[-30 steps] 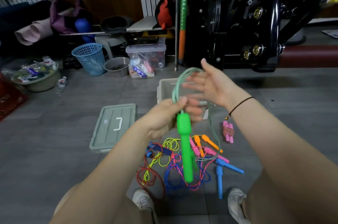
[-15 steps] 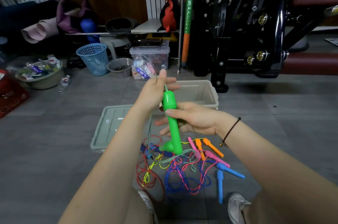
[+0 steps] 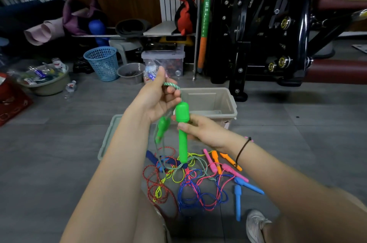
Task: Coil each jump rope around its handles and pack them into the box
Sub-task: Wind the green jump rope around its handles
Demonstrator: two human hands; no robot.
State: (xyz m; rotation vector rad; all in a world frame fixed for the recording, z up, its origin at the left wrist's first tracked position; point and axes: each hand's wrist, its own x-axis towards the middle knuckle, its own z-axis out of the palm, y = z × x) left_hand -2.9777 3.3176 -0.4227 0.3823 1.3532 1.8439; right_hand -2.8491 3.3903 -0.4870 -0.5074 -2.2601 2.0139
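Looking down through the head view, what is the right hand [image 3: 204, 131] doing?

Its grip is closed round the thin neck of a bright green handle [image 3: 182, 139], with the thumb laid across the front just under the fat rounded cap. The handle stands upright in the air, its slim end pointing down at the floor [image 3: 59, 153].

And the left hand [image 3: 156, 101]?

It is higher and a little further out. Its fingers curl round a loop of pale green braided rope [image 3: 171, 84], which arcs over the fingertips and drops to the cap of the upright handle. That grip is pinching the rope.

Where is the other end of this jump rope?

A second green handle [image 3: 162, 127] hangs below the left palm, tilted and blurred. I cannot tell whether the hand touches it. From there the rope falls to the floor and winds across the loose ropes lying there.

What does that heap [image 3: 198, 193] look like?

Red, yellow, blue and pink cords are tangled together. Pink handles [image 3: 210, 161], orange handles [image 3: 230, 160] and light blue handles [image 3: 249, 186] fan out on its right side.

And the box [image 3: 232, 107]?

It is beige and open, and stands on the floor just behind the hands. Its grey-green lid [image 3: 108, 139] lies flat beside it, partly hidden by the left forearm.
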